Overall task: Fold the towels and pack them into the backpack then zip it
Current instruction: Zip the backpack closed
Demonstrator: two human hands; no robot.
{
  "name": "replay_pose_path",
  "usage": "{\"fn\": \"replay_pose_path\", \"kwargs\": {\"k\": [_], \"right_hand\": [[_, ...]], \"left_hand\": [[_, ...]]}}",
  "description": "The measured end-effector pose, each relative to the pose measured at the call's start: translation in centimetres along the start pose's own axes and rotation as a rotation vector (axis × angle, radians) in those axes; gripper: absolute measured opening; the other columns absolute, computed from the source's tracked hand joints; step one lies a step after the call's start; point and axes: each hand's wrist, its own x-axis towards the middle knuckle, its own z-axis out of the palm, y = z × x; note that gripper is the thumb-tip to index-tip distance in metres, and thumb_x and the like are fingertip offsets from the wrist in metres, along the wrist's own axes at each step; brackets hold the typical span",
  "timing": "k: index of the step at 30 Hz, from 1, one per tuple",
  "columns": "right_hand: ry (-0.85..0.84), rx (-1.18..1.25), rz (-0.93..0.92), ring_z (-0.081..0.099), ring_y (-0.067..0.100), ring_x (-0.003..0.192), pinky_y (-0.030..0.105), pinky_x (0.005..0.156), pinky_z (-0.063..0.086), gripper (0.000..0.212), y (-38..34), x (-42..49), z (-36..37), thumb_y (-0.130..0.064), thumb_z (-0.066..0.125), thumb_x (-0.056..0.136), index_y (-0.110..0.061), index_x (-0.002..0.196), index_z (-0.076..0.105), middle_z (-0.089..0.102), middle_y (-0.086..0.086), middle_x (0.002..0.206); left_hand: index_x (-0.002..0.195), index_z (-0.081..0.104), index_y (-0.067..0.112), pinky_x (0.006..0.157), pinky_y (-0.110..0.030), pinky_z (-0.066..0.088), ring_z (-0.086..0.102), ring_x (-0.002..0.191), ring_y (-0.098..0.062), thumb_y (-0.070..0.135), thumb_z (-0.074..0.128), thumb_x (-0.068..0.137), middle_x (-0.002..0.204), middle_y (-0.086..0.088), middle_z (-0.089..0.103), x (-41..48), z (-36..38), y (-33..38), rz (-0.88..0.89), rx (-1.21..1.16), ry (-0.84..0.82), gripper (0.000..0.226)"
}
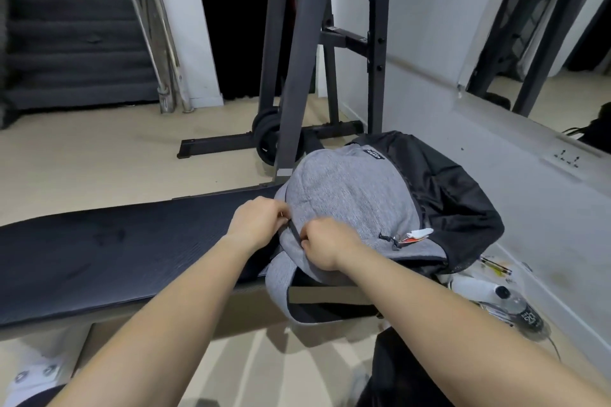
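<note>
Hands first: my left hand (256, 221) pinches the bag's edge, and my right hand (325, 246) pinches the zip pull (295, 231). The bag (350, 198) sits on the desk (115, 251) end, so I think I am zipping. Next I pull steady. No towels show. Past it, a rack (297, 53) stands near.

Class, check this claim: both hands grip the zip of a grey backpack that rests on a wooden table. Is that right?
Not quite. In the head view both hands, left hand and right hand, work the zip of the grey backpack, but it rests on a black padded bench, not a wooden table.
</note>
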Motion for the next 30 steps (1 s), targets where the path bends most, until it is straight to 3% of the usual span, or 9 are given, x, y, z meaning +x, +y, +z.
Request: {"fn": "replay_pose_path", "kwargs": {"k": [9, 17, 25, 30], "right_hand": [[0.084, 0.153, 0.024, 0.059, 0.029, 0.117, 0.043, 0.093, 0.051, 0.032, 3.5, -2.5, -4.3, -0.036, 0.046, 0.096, -0.028, 0.121, 0.064, 0.066, 0.002, 0.126], [0.210, 0.232, 0.152, 0.062, 0.025, 0.113, 0.039, 0.091, 0.053, 0.031, 10.2, -7.9, -7.1, -0.031, 0.048, 0.096, -0.026, 0.119, 0.068, 0.070, -0.001, 0.120], [0.329, 0.345, 0.339, 0.063, 0.025, 0.111, 0.040, 0.090, 0.054, 0.030, 17.9, -14.5, -3.1, -0.015, 0.048, 0.097, -0.026, 0.113, 0.072, 0.071, -0.001, 0.118], [0.352, 0.382, 0.346, 0.061, 0.022, 0.106, 0.041, 0.091, 0.051, 0.032, 19.0, -16.2, 0.8, -0.014, 0.062, 0.092, -0.027, 0.121, 0.062, 0.058, 0.000, 0.115]], "left_hand": [[0.098, 0.065, 0.031, 0.072, -0.035, 0.050, 0.062, 0.087, -0.020, 0.037, 0.053, 0.095, 0.093, 0.008, 0.068, -0.2, -3.7, 4.1, -0.022, -0.037, -0.009, 0.014], [0.097, 0.067, 0.031, 0.077, -0.037, 0.054, 0.061, 0.089, -0.015, 0.034, 0.053, 0.096, 0.097, 0.013, 0.069, -2.2, -5.2, 11.4, 0.022, -0.157, 0.006, 0.015], [0.096, 0.066, 0.030, 0.080, -0.038, 0.054, 0.062, 0.092, -0.018, 0.035, 0.060, 0.091, 0.094, 0.011, 0.069, -4.9, -1.0, 20.0, 0.143, -0.258, -0.027, 0.009], [0.128, 0.055, 0.032, 0.096, -0.036, 0.041, 0.045, 0.121, -0.022, 0.042, 0.070, 0.082, 0.126, 0.005, 0.054, -5.6, 2.1, 22.9, 0.238, -0.030, 0.045, 0.049]]}}
